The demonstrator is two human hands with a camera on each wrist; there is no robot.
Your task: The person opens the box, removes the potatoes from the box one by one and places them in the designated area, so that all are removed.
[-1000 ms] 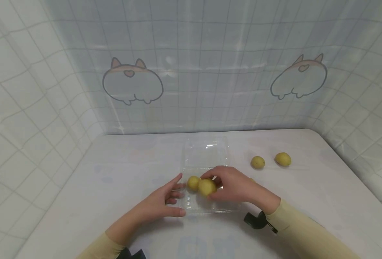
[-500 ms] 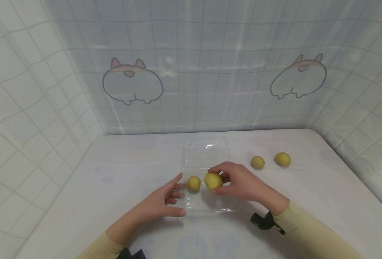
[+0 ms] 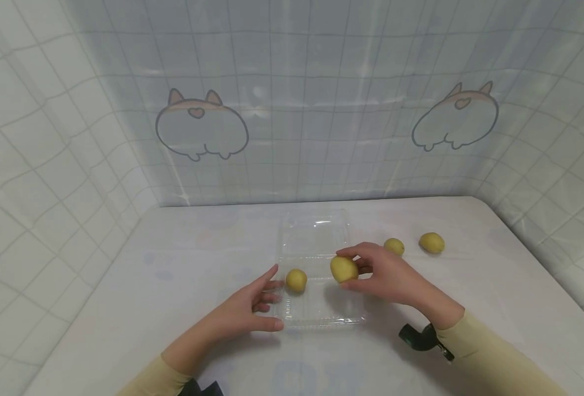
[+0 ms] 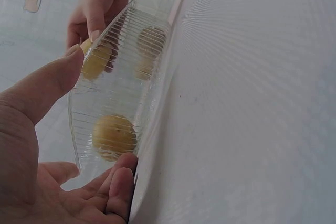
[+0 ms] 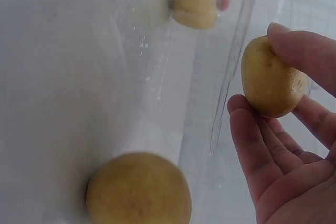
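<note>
My right hand (image 3: 388, 276) pinches a yellow potato (image 5: 269, 80) between thumb and fingers, over the right part of a clear plastic clamshell container (image 3: 323, 311). The container's lid (image 3: 314, 236) lies folded back behind it. A second potato (image 3: 296, 280) sits inside the base, toward the left. At the left wall my left hand (image 3: 242, 312) rests with its fingers spread. In the left wrist view, the thumb (image 4: 58, 80) is by the container's rim and the fingertips are low, close to the table. Another potato (image 5: 139, 190) lies outside the container, hidden behind my right hand in the head view.
Two more potatoes, a smaller one (image 3: 394, 246) and a larger one (image 3: 432, 242), lie on the white-covered table (image 3: 197, 236) at the back right. A light gridded curtain (image 3: 292, 170) with printed animal figures encloses the back and sides.
My right hand has lifted its potato away from the one in the container and moved it to the right and slightly back. My left hand has stayed at the left wall.
</note>
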